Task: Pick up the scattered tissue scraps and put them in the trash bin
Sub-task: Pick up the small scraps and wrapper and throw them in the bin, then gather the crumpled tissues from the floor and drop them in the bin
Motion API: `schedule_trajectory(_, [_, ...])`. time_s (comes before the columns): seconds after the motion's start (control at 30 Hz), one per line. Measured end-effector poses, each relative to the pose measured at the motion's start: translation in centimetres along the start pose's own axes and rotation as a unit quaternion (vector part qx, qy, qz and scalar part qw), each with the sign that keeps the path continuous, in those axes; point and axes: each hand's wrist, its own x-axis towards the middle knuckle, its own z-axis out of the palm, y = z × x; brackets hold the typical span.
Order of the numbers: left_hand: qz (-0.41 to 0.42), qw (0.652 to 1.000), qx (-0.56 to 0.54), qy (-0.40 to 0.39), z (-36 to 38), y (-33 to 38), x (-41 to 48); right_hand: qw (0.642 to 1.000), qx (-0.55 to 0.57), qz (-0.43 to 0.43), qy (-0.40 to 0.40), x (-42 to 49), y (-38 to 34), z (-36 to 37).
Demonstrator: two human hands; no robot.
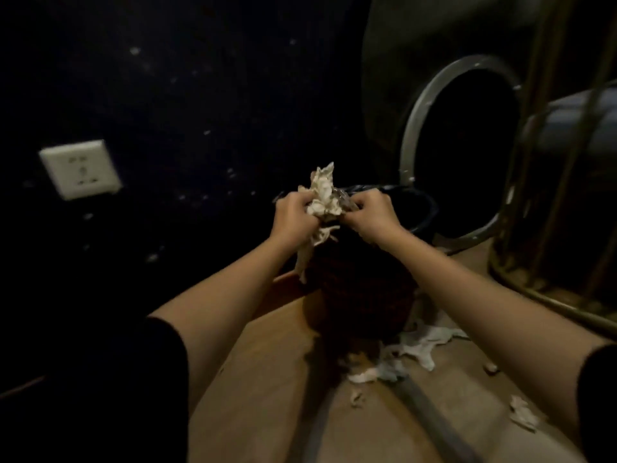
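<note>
A crumpled wad of white tissue (322, 195) is held between both my hands just above the near rim of the dark woven trash bin (364, 289), which has a black liner. My left hand (293, 215) grips the wad's left side, and a strip of tissue hangs down from it. My right hand (370, 215) pinches the right side. More tissue scraps (420, 345) lie on the wooden floor at the bin's foot, with smaller bits (522, 412) at the lower right.
A dark speckled wall with a white power socket (80, 168) stands on the left. Behind the bin is a round metal-rimmed opening (460, 148). A metal-framed stool or rack (561, 195) stands at the right. A grey hose (430, 419) runs across the floor.
</note>
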Motion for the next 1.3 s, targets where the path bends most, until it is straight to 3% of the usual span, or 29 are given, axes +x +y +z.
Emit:
schedule_trajectory(0.13, [-0.003, 0.995, 0.011, -0.095, 4.3, 4.0, 6.7, 0.998, -0.009, 0.061, 0.015, 3.4, 3.2, -3.7])
schedule_trajectory(0.23, [-0.005, 0.981, 0.042, -0.189, 5.8, 3.6, 8.5, 0.993, -0.032, 0.097, -0.057, 4.0, 4.7, -2.8])
schedule_trajectory(0.4, [0.033, 0.985, 0.049, -0.163, 2.1, 0.2, 6.8, 0.981, -0.142, 0.099, -0.085, 2.8, 4.4, -0.9])
schedule_trajectory(0.5, [0.080, 0.970, 0.087, -0.212, -3.1, -2.8, 4.2, 0.970, -0.233, 0.029, -0.054, 2.3, 2.4, 0.0])
schedule_trajectory(0.6, [0.096, 0.948, 0.146, -0.265, -7.9, -8.1, -0.4, 0.963, -0.254, -0.080, -0.038, 0.7, -1.6, 3.0])
schedule_trajectory(0.77, [0.023, 0.922, 0.222, -0.317, -12.1, -20.6, -10.5, 0.933, -0.256, -0.179, -0.181, -6.3, -7.7, 12.4])
schedule_trajectory(0.93, [-0.060, 0.898, 0.247, -0.360, -12.4, -31.9, -19.2, 0.900, -0.264, -0.073, -0.339, -13.4, -5.4, 25.9])
schedule_trajectory(1.03, [-0.089, 0.900, 0.240, -0.353, -12.9, -37.5, -23.3, 0.896, -0.222, -0.009, -0.385, -15.0, -3.8, 32.8])
schedule_trajectory(1.17, [-0.109, 0.904, 0.211, -0.356, -14.0, -42.7, -26.6, 0.904, -0.219, 0.025, -0.367, -15.3, -2.2, 39.0])
schedule_trajectory(1.3, [-0.112, 0.927, 0.149, -0.326, -13.5, -44.9, -29.3, 0.931, -0.231, 0.044, -0.281, -16.6, -0.2, 41.9])
